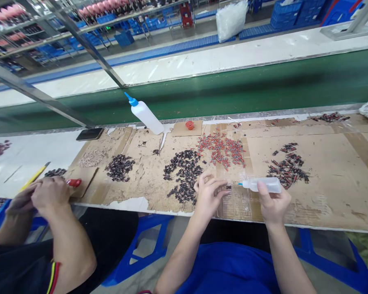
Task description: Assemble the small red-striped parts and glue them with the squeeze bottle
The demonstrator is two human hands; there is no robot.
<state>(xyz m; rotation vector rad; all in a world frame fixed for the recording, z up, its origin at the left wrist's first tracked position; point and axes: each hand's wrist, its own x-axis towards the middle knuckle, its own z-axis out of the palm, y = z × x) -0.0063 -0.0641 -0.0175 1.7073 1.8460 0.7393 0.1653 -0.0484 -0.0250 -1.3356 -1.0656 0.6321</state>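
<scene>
My right hand (273, 204) is wrapped round a small translucent squeeze bottle (271, 185), held almost level with its thin blue tip pointing left. Facing that tip, the fingers of my left hand (207, 195) pinch a tiny dark part (228, 187) just above the cardboard. Directly left of this hand lies a heap of small black parts (185, 179). Beyond my hands spreads a pile of red-and-black parts (222, 149). Past the bottle, to the right, sits another heap of dark and reddish parts (290, 169).
A large white bottle with a blue nozzle (147, 117) stands tilted at the back, near a red cap (189, 125) and a phone (90, 134). On the left, a co-worker's hands (46, 194) work beside a yellow cutter (35, 176). A green conveyor (233, 94) runs behind the table.
</scene>
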